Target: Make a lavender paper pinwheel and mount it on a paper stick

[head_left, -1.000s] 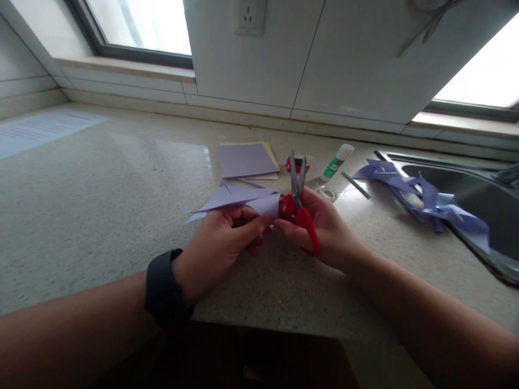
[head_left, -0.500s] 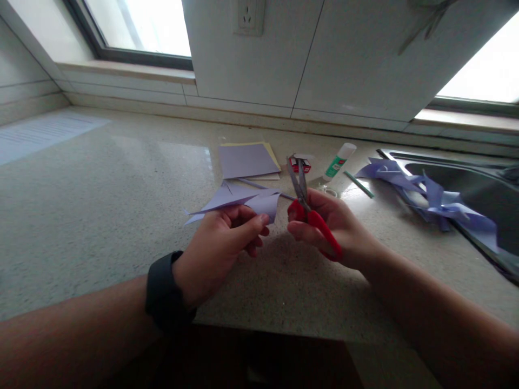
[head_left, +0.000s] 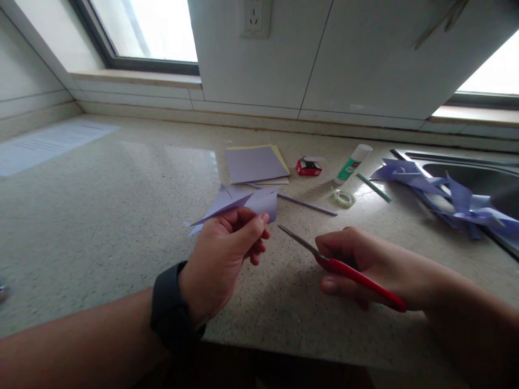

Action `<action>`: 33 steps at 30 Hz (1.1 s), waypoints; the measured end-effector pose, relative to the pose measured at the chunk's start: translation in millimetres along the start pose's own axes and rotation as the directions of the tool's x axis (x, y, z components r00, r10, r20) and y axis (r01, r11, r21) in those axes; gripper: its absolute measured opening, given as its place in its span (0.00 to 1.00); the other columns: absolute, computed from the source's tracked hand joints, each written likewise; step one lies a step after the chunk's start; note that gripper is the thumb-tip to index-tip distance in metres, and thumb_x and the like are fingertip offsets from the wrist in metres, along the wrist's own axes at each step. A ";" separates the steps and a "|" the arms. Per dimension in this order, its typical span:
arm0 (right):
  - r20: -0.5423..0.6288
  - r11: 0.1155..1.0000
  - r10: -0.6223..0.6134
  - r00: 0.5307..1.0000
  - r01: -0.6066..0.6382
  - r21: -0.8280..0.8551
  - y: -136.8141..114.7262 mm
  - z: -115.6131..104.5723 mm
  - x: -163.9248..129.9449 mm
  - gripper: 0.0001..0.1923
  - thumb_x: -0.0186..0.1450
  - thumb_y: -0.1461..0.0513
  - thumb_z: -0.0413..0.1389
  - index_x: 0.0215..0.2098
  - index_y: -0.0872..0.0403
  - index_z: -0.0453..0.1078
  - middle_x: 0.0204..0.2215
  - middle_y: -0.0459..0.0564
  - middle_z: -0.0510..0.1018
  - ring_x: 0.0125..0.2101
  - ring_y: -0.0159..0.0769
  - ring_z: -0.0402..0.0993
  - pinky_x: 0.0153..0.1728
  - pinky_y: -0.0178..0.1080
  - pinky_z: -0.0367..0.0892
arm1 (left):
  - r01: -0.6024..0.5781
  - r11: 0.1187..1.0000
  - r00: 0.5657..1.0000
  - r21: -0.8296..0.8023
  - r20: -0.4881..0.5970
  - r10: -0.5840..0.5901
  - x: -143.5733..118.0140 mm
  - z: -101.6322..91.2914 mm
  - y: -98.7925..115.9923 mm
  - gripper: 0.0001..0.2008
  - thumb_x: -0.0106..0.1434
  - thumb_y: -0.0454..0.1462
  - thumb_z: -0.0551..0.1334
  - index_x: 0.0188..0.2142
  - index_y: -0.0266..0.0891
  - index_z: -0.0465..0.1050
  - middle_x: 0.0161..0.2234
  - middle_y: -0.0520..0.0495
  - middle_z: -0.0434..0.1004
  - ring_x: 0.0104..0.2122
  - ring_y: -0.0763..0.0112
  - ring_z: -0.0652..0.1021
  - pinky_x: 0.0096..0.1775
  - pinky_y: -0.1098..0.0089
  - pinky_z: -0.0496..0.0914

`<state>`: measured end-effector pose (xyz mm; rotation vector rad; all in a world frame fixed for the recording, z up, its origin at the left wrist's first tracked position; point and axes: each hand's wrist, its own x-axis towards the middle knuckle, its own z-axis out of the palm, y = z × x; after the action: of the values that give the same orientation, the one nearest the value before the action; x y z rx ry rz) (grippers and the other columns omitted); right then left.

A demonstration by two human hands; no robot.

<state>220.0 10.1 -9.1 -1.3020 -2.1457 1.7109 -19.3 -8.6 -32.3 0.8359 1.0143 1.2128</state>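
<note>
Lilac paper is pinched between thumb and fingers of the left hand, which covers its near edge. Red-handled scissors are gripped in the right hand, some fingers hidden. Beyond the hands, the paper partly blocks a purple stick; rightward, purple folded paper runs out of frame.

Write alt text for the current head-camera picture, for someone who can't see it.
A person's left hand holds purple paper over a speckled counter, while the right hand holds red-handled scissors, tips apart from the paper. Beyond are stacked sheets, a small red box, a glue stick and a tape roll.
</note>
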 end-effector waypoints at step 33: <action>-0.078 0.996 0.057 0.995 -0.062 -0.071 1.1 5.1 4.4 0.24 0.59 0.48 0.69 0.25 0.51 0.62 0.17 0.42 0.70 0.16 0.29 0.66 0.14 0.30 0.57 | -0.008 1.000 1.000 0.009 0.021 0.007 1.1 -2.2 -2.6 0.11 0.59 0.40 0.73 0.28 0.37 0.76 0.25 0.53 0.76 0.21 0.80 0.71 0.21 0.79 0.62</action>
<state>215.0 9.2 -13.7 -1.4396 -2.1674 1.5896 -20.4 -8.0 -35.6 0.8583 1.0013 1.2044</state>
